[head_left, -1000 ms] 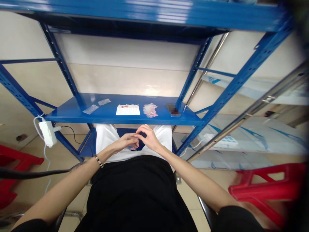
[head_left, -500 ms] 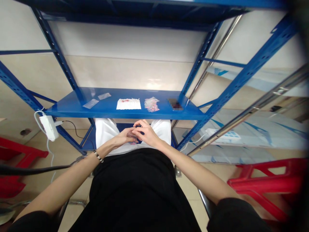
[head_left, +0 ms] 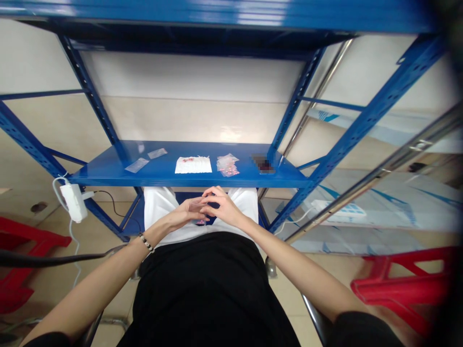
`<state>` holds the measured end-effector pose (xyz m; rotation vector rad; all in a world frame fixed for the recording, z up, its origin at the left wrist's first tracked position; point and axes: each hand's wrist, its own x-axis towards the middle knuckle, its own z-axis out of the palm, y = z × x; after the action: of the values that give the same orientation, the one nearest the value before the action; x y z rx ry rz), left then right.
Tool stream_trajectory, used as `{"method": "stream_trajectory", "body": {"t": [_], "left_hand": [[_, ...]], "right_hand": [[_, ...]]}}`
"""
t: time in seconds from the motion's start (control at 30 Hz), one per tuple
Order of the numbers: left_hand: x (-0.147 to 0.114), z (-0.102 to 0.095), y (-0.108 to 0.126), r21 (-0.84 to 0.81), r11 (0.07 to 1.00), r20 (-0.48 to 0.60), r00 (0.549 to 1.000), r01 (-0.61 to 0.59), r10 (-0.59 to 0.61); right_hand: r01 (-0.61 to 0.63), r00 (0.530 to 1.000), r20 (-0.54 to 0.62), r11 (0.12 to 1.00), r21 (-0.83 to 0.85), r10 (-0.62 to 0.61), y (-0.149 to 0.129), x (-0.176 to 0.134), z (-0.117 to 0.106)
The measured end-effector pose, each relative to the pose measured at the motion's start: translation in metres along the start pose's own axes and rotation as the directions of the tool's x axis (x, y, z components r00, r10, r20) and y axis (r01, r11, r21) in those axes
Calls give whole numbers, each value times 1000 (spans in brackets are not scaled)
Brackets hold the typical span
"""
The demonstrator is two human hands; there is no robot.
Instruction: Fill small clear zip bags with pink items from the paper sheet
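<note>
Above my lap, just below the front edge of the blue shelf, my two hands meet at the fingertips. My left hand (head_left: 183, 213) has its fingers closed around a small clear plastic bag (head_left: 201, 222), whose bottom shows a few pink bits. My right hand (head_left: 224, 210) is bent over the bag's upper part, thumb and fingers curled against it; the exact grip is partly hidden. On the shelf ahead lies a white sheet (head_left: 193, 165) with small red bits on it. To its right is a pile of clear bags (head_left: 227, 165) with pink contents.
Two flat clear bags (head_left: 137, 165) lie at the left of the blue shelf (head_left: 162, 179). A pixelated dark object (head_left: 264, 164) is at its right. A white power strip (head_left: 74, 202) hangs on the left post. Red stools (head_left: 401, 282) stand at both sides.
The shelf and hands appear slightly lower in the picture as the head view tilts up. Both hands stay together at the small bag, with only slight finger movement.
</note>
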<state>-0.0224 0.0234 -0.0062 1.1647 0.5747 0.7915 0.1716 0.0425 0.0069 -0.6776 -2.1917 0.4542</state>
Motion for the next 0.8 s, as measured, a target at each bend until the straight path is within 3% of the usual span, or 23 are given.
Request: {"method": "stream_trajectory", "body": {"t": [0.27, 0.43, 0.6, 0.7, 0.8], "left_hand": [[-4, 3, 6, -11, 998, 24, 998, -58, 58], [-1, 2, 7, 6, 999, 59, 997, -47, 47], [-1, -1, 4, 16, 1000, -3, 1000, -27, 27], [-1, -4, 0, 74, 996, -54, 997, -45, 49], [0, -4, -2, 165, 985, -22, 998, -51, 55]], "right_hand": [[-58, 998, -12, 978, 200, 62, -4, 0, -4], [-99, 990, -77, 975, 200, 117, -5, 2, -2], [-85, 992, -72, 977, 197, 101, -13, 2, -3], [-71, 993, -83, 980, 184, 87, -15, 1, -3], [-81, 990, -100, 981, 175, 100, -14, 2, -4]]}}
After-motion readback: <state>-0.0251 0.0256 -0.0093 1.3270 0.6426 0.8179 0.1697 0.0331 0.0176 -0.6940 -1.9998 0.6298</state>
